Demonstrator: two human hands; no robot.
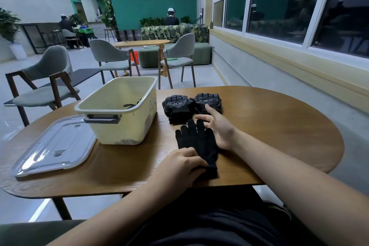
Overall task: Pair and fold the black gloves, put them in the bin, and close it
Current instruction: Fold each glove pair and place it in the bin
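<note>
A plain black knit glove lies flat on the wooden table, fingers pointing away from me. My left hand presses on its cuff end with bent fingers. My right hand rests beside the glove's fingers, its own fingers spread and relaxed. Two folded black gloves with grey dotted backs sit side by side just beyond. The cream bin stands open at the left, with a dark glove partly showing inside.
The bin's clear lid lies flat on the table at the left. Grey chairs stand beyond the table. A window wall runs along the right. Two people sit far back in the room.
</note>
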